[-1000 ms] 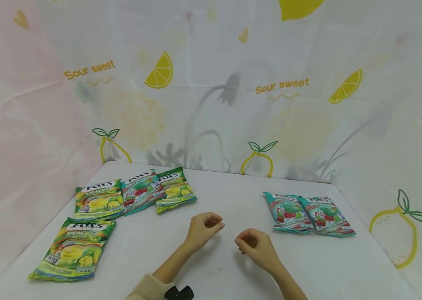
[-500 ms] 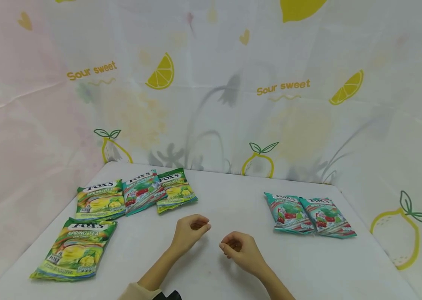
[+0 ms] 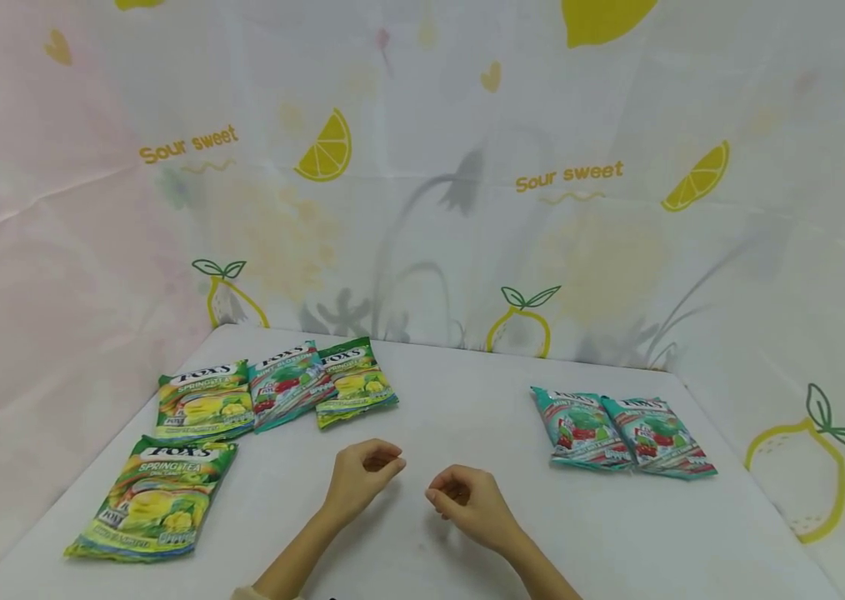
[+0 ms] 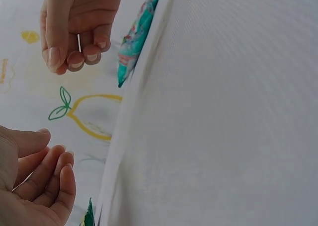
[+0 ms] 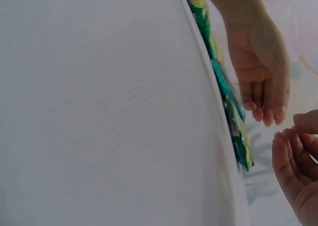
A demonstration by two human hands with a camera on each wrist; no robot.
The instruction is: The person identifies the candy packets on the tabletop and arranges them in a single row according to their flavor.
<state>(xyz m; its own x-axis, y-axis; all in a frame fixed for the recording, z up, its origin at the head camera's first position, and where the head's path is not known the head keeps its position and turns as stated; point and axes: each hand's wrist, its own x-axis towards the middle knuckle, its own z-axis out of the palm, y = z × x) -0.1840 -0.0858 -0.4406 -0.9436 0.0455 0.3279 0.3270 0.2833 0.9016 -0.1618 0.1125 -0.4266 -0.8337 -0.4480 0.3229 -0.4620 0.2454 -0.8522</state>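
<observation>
My left hand (image 3: 359,482) hovers over the middle of the white table, its fingers loosely curled around nothing. Facing it a short gap away, my right hand (image 3: 472,507) is likewise loosely curled and holds nothing. Nearest the left hand are a green Spring Tea candy bag (image 3: 353,385) and a teal Mint Blossom candy bag (image 3: 291,385) overlapping it. Another Spring Tea bag (image 3: 205,403) lies left of these, and one more Spring Tea bag (image 3: 156,502) in front. Over on the right, a teal Mint Blossom bag (image 3: 580,429) lies beside a second teal bag (image 3: 658,437).
A white table (image 3: 422,392) carries the bags. Behind it hangs a pale cloth backdrop (image 3: 422,233) printed with lemons and "Sour sweet" lettering, which also closes off both sides.
Both hands have shifted left and stay apart. The view has drifted slightly. The candy bags have kept their places on the table.
</observation>
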